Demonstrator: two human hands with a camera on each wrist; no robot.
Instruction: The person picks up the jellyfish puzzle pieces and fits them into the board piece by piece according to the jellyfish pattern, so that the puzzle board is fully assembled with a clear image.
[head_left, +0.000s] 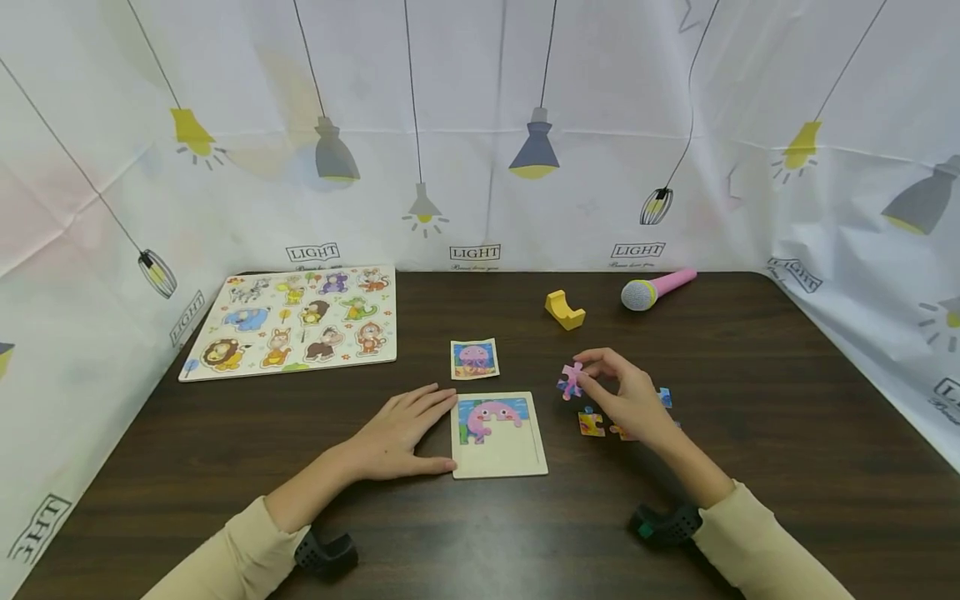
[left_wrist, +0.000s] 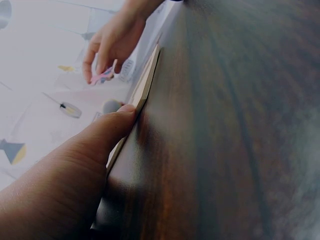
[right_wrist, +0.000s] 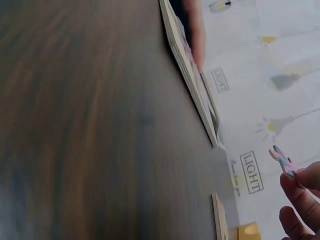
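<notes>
Hands apart. Right hand point(head_left: 624, 398) pinches a pink puzzle piece point(head_left: 572, 381) at two o'clock from the puzzle tray point(head_left: 506, 460); left hand point(head_left: 397, 433), fingers straight, touches the tray's nine-o'clock edge. Judged best: brace tray, align tabs with the seated pieces point(head_left: 495, 407), press flat (picture card point(head_left: 474, 360) lies near twelve for comparison). Backdrop point(head_left: 480, 187), twelve o'clock: "LIGHT", repeated; script beneath unclear.
</notes>
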